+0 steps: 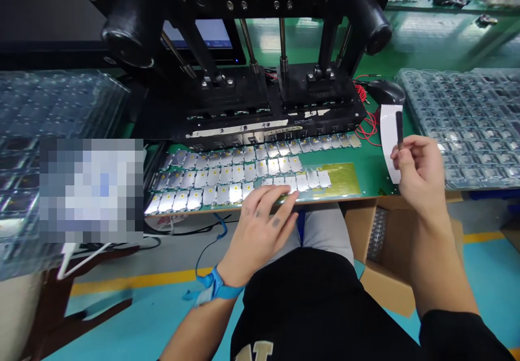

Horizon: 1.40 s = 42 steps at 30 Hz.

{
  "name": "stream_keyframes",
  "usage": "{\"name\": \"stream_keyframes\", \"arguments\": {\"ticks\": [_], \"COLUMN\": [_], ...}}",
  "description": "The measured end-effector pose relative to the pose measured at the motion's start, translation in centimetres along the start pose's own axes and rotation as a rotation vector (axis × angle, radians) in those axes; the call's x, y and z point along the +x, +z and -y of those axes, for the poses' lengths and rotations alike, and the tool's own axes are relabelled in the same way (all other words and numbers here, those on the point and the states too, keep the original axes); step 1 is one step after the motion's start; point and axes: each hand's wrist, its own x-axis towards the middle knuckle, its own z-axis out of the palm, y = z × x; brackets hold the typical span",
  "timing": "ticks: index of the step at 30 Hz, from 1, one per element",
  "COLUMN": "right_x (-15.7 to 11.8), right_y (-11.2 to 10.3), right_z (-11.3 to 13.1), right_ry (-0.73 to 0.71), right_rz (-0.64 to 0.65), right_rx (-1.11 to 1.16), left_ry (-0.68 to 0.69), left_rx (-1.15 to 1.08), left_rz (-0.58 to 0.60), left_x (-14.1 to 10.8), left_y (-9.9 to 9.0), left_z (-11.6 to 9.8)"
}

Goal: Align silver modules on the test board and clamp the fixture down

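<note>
Rows of small silver metal plates [226, 174], several with yellow dots, lie along the front of the green bench mat. My left hand [264, 223], with a blue strap round its wrist, rests over the front row at the bench edge, fingers apart and bent, fingertips by the plates. On the right, my right hand [420, 171] pinches a dark thin stick-like tool [400, 125], held upright over a white paper strip [389, 133]. A yellow film patch [344, 178] lies between the hands.
A black test fixture [276, 128] with lever handles stands behind the plates. Clear trays are stacked at right [467, 133] and left [52, 101]. A black mouse [385, 91] and red wires [368, 128] lie near the right tray. An open cardboard box [392, 282] sits below.
</note>
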Motion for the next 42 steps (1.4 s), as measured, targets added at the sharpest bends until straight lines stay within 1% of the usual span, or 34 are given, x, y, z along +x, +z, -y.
{"name": "stream_keyframes", "arguments": {"ticks": [2, 3, 5, 6, 8, 10, 12, 14, 19, 28, 36, 42], "right_x": [0.4, 0.7, 1.5, 1.9, 2.5, 2.7, 2.3, 1.6, 0.4, 0.3, 0.5, 0.5], "right_y": [2.0, 3.1, 5.4, 6.4, 7.9, 8.5, 8.5, 8.2, 8.1, 8.3, 8.2, 8.2], "right_z": [1.4, 2.1, 2.9, 3.1, 3.0, 2.6, 2.4, 2.5, 3.3, 3.3, 3.4, 3.4], "right_ry": [0.075, 0.124, 0.198, 0.212, 0.2, 0.163, 0.126, 0.118, 0.144, 0.139, 0.137, 0.128], "right_rz": [0.116, 0.183, 0.29, 0.32, 0.342, 0.342, 0.317, 0.27, 0.158, 0.22, 0.246, 0.238], "right_rx": [0.302, 0.411, 0.543, 0.575, 0.579, 0.513, 0.422, 0.354, 0.346, 0.235, 0.235, 0.212], "left_ry": [0.043, 0.072, 0.125, 0.144, 0.157, 0.147, 0.135, 0.127, 0.104, 0.076, 0.069, 0.068], "left_rx": [-0.019, -0.024, -0.017, -0.007, 0.026, 0.056, 0.068, 0.067, 0.043, 0.007, -0.004, -0.008], "left_rz": [0.019, 0.031, 0.045, 0.042, 0.024, 0.011, 0.015, 0.019, 0.004, 0.014, 0.009, 0.002], "left_x": [0.9, 1.4, 2.3, 2.7, 3.1, 3.3, 3.2, 3.2, 3.3, 3.6, 3.6, 3.6], "left_y": [0.3, 0.6, 1.4, 1.8, 2.6, 3.0, 3.3, 3.3, 3.2, 2.9, 2.9, 3.0], "left_z": [-0.7, -1.0, -1.5, -1.7, -1.9, -2.0, -1.9, -2.0, -2.1, -2.3, -2.3, -2.3]}}
